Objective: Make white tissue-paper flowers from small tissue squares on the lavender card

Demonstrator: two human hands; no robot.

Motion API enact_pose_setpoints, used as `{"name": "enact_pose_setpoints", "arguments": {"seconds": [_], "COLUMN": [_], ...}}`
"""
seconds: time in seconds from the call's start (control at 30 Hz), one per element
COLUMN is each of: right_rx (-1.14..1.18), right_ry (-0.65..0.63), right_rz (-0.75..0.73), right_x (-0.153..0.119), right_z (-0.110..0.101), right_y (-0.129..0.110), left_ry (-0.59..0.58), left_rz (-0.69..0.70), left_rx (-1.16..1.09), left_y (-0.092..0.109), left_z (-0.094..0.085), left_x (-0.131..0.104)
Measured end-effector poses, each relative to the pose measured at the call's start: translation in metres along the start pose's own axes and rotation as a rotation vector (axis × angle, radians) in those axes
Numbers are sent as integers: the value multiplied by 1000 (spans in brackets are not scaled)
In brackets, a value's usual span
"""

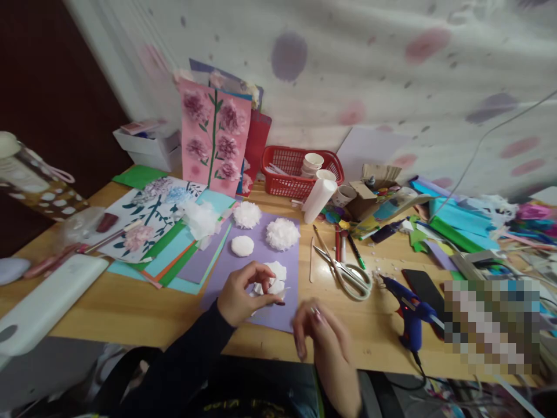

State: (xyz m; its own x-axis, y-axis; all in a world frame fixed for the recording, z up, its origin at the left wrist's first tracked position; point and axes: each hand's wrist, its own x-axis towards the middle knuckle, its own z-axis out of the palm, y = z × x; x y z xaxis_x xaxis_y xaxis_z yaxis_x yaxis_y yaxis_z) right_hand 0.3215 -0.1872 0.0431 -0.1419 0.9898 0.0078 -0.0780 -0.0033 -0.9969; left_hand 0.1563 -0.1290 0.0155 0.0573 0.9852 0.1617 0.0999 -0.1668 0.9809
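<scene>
Over the lower part of a purple sheet (285, 316), my left hand (246, 290) is curled, its thumb and fingertips near a small, thin, pale piece (282, 293). White paper pieces (277, 271) lie just behind those fingertips. Farther up the sheet are two fluffy white paper flowers (247, 215) (282, 233) and a flat white round (242, 246). My right hand (324, 342) hovers at the table's front edge, fingers bent and blurred; whether anything is between them is hidden.
Scissors (348, 276) and a blue glue gun (409, 307) lie to the right, near a black phone (424, 287). Behind stands a red basket (285, 183) with paper cups. Coloured sheets (174, 261) and a long white device (52, 302) are at the left.
</scene>
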Motion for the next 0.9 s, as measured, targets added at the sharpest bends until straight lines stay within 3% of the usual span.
{"name": "enact_pose_setpoints", "arguments": {"seconds": [0.07, 0.17, 0.3, 0.47, 0.6, 0.67, 0.83, 0.9], "right_rx": [86, 147, 172, 197, 214, 172, 45, 2], "right_ry": [62, 11, 60, 145, 186, 160, 42, 48], "right_rz": [113, 235, 215, 210, 186, 149, 17, -7], "right_x": [15, 24, 27, 30, 27, 25, 21, 21], "right_z": [8, 16, 13, 0, -3, -4, -5, -6], "right_y": [18, 39, 53, 65, 71, 70, 63, 62], "left_ry": [-31, -92, -100, -50, -81, -89, -19, 10], "left_rz": [25, 43, 6, 112, 142, 88, -255, -305], "left_rx": [82, 175, 239, 331, 351, 318, 43, -47], "left_y": [0, -3, -8, -12, -14, -14, -6, -2], "left_z": [1, 3, -1, -14, -9, -2, 10, 11], "left_x": [-6, -12, -13, -13, -18, -20, -23, -23]}}
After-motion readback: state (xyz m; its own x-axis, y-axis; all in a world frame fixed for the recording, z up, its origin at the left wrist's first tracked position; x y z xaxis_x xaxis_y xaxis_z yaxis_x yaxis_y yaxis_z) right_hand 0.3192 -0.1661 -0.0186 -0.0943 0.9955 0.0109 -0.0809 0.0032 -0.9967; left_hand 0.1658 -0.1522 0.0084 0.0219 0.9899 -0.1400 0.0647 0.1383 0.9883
